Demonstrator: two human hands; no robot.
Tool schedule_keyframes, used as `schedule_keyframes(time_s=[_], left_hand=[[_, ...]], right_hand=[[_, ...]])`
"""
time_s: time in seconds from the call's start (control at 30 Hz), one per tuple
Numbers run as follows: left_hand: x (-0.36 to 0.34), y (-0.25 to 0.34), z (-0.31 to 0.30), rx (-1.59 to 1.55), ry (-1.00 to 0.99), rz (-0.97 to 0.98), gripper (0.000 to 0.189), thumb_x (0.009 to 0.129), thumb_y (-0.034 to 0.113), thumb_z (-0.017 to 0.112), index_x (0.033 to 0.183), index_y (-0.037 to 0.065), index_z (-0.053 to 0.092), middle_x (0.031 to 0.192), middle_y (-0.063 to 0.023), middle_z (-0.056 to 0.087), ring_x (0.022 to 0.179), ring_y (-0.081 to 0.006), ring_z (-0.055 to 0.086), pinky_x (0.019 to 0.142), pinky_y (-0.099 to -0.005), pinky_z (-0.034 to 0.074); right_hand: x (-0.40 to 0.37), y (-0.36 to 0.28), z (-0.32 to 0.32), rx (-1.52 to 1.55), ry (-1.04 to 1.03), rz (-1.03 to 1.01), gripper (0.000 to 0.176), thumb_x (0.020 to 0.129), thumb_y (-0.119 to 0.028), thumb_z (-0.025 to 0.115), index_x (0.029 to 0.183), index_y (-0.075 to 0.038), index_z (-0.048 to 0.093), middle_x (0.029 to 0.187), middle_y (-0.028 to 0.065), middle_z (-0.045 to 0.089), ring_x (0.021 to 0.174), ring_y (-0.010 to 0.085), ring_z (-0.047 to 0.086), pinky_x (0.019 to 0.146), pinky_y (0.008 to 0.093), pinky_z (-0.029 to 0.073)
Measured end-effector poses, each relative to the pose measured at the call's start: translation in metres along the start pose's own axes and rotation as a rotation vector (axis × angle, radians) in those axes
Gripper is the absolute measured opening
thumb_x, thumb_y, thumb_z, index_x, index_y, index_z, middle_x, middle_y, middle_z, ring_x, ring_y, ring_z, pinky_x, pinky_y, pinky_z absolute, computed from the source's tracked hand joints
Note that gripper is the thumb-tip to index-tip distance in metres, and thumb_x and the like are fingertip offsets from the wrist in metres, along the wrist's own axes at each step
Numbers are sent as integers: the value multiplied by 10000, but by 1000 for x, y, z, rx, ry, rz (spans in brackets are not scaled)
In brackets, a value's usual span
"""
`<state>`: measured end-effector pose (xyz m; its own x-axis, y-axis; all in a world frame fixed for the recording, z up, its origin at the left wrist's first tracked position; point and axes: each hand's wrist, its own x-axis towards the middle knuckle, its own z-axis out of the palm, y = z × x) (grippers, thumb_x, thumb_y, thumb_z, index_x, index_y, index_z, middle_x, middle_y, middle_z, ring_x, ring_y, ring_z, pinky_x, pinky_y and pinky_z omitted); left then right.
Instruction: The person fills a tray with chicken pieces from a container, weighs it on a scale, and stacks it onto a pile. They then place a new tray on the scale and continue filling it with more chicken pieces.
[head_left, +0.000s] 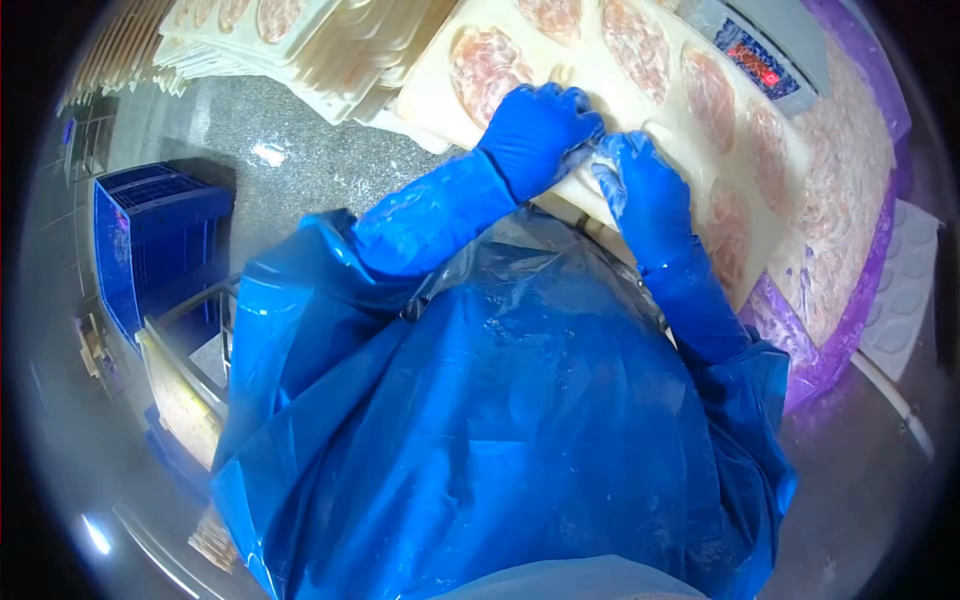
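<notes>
Two blue-gloved hands met at the near edge of a white moulded tray (pixel 428 95), the left hand (pixel 545 135) and the right hand (pixel 645 190) both curled with fingers bent inward; whether they had hold of anything between them could not be told. Toward the tray's left end, an oval of minced meat (pixel 488 75) lay just beyond the left hand, the nearer of the two, its long axis pointing mostly away from the person.
</notes>
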<state>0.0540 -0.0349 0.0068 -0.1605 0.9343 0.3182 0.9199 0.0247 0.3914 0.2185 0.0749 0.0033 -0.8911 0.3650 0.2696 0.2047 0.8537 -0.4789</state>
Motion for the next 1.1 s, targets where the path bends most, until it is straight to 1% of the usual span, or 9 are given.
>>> schedule_keyframes(time_s=[0.2,0.27,0.37,0.47,0.53,0.73,0.8,0.87,1.1], left_hand=[[-7,-14,6,-9,65,109,166,781,173,699,944,142,685,972,-61,625,837,-292,604,676,-428,474],[-10,-14,5,-11,63,113,170,783,166,696,950,139,684,987,-63,627,829,-297,598,668,-430,467],[-26,-13,0,-35,28,145,246,805,150,673,1051,141,690,1103,-84,643,949,-290,621,767,-428,506],[-47,-11,-17,-504,-104,35,342,845,178,630,1182,135,671,1262,-108,618,1167,-293,581,998,-431,465],[-57,-12,-38,-32,-58,177,400,880,217,581,1264,121,638,1374,-115,562,1330,-277,473,1165,-433,312],[-83,-40,-58,-191,56,57,351,937,222,545,1247,91,648,1354,-104,574,1338,-333,451,1130,-502,301],[-87,-42,-60,-198,95,5,330,936,211,549,1219,87,664,1329,-109,590,1321,-333,468,1120,-505,309],[-95,-41,-63,-209,128,-8,324,931,198,553,1213,87,668,1321,-110,595,1314,-332,477,1119,-500,312],[-96,-56,-73,-197,192,-115,327,909,147,572,1218,100,670,1308,-105,607,1303,-328,494,1123,-490,319]], right_hand=[[-11,9,-23,211,-12,96,141,885,-102,631,1006,-29,619,992,178,642,886,362,620,811,419,494],[-13,19,-35,262,-42,114,137,893,-81,629,1017,-26,614,953,128,648,828,274,638,771,359,505],[-1,14,-61,698,-19,533,123,901,-70,635,1009,-14,619,908,77,632,796,168,625,735,301,505],[21,5,-80,856,204,347,121,910,-50,625,1013,11,610,899,58,611,798,111,605,715,269,503],[34,-10,-87,796,373,334,153,912,-58,622,1020,50,620,925,85,637,809,144,622,739,295,517],[114,-4,-48,289,250,-366,187,926,-100,602,976,45,710,1124,123,660,1070,246,602,939,338,480],[131,-9,4,514,109,-123,218,904,-118,614,1098,-52,688,1095,130,686,1077,279,626,942,382,506],[118,25,31,73,28,-278,253,907,-127,615,1143,-58,672,1166,135,665,1134,318,592,1002,429,463],[128,5,18,-25,248,-272,471,924,-159,594,1384,-97,518,1360,151,551,1283,353,485,1103,456,355]])
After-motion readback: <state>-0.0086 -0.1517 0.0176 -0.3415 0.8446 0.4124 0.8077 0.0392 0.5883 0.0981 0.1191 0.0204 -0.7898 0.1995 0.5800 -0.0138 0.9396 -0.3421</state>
